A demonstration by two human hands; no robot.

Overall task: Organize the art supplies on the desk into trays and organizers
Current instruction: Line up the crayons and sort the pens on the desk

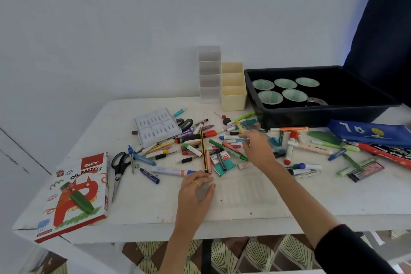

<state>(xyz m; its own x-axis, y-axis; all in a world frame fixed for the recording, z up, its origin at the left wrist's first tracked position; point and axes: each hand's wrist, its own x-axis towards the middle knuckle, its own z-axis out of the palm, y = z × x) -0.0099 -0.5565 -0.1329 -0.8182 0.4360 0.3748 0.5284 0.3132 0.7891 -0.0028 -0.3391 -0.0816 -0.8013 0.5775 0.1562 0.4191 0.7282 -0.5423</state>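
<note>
Reaching over the white desk [244, 198], I have both hands at the heap of markers and crayons [193, 152] strewn across its middle. My right hand [258, 149] is stretched out at the far side of the heap, its fingertips pinching a short yellow crayon [239, 127] that sticks up and away from me, just beside a clear blue ruler [274, 141]. My left hand [195, 187] lies nearer to me with fingers loosely curved and the thumb spread apart; its fingertips sit at the near end of a black-and-yellow pencil [202, 151], which lies pointing away from me. I cannot tell whether they touch it.

At the back of the desk, against the wall, a clear organizer [209, 73] and a cream organizer [233, 87] stand side by side, touching. Just right of them sits a black tray [322, 109] holding five paper cups [263, 84]. A blue pouch [369, 132] lies in front of the tray's right end.

On the left near corner rests an oil pastels box [75, 193] with a green crayon [81, 200] lying on its lid. Black-handled scissors [117, 171] lie just right of the box, and a white compartment tray [156, 127] sits tilted at the far left edge of the heap.
</note>
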